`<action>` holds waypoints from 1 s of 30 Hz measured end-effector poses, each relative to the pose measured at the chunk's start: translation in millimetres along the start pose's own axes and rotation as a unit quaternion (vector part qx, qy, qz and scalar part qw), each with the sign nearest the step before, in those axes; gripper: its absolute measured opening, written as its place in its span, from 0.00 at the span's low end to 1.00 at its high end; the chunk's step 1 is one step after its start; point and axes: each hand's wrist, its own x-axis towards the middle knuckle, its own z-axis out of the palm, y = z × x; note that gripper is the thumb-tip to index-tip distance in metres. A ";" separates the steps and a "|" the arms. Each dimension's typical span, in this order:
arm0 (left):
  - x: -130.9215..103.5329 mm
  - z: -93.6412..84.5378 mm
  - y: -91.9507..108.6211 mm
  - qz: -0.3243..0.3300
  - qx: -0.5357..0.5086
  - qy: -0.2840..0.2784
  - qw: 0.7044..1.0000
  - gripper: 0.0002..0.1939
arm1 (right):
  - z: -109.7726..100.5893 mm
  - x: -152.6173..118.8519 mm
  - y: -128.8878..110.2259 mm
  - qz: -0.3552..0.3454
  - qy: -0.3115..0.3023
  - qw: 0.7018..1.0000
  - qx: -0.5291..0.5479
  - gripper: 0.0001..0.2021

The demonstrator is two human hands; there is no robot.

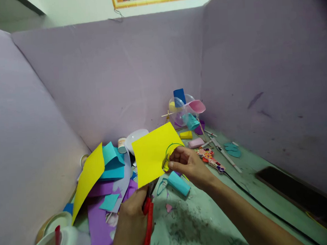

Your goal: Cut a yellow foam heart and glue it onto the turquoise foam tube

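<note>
A yellow sheet [151, 151] is held up over the middle of the table, with a curved green line drawn near its right edge. My right hand [186, 163] pinches that edge beside the line. My left hand [133, 216] is closed around the red handles of a pair of scissors [148, 217]; the blades pass behind the sheet's lower edge, and a dark tip shows at the green line. Below the sheet, a rolled turquoise piece [178, 184] lies on the table.
Turquoise sheets [113, 171], purple sheets [99, 228] and another yellow sheet [91, 178] lie left. A white container [74, 244] stands front left. Clear cups, a patterned glue gun [210, 158] with a cord, and a dark phone-like slab [298, 195] are right.
</note>
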 end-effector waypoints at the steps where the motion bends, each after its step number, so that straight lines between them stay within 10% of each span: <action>1: 0.0 -0.3 -1.4 -0.003 0.002 -0.004 1.000 0.12 | -0.6 -0.1 -2.5 0.003 -0.009 1.000 -0.007 0.08; 10: 1.8 -0.6 -9.0 0.051 -0.027 -0.016 0.998 0.16 | -4.5 -0.4 -15.7 0.006 -0.052 0.995 -0.085 0.05; 30: 3.7 -13.8 5.1 -0.047 -0.093 -0.107 0.989 0.12 | -17.0 -0.5 -13.6 -0.083 -0.076 0.978 -0.176 0.22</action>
